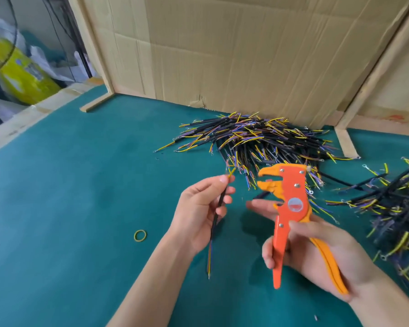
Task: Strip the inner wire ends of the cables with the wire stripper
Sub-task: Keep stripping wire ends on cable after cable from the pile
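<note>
Working on: the green table (80,185), where we strip one cable end at a time.
Pile: cables (257,138) heaped at upper centre.
Stripper (291,208): our right hand (316,251) grips its handles, mouth gaping, lower right.
Cable (219,208): our left hand (198,208) pinches it near centre; we should steer the yellow tip squarely into the mouth before squeezing.

black cable (219,205) upright in left hand; orange wire stripper (284,208) upright, mouth open.

I see an orange-and-yellow wire stripper (291,208), black cables (257,140) with yellow, blue and purple wires, a teal surface (80,185), a yellow rubber band (140,236).
</note>
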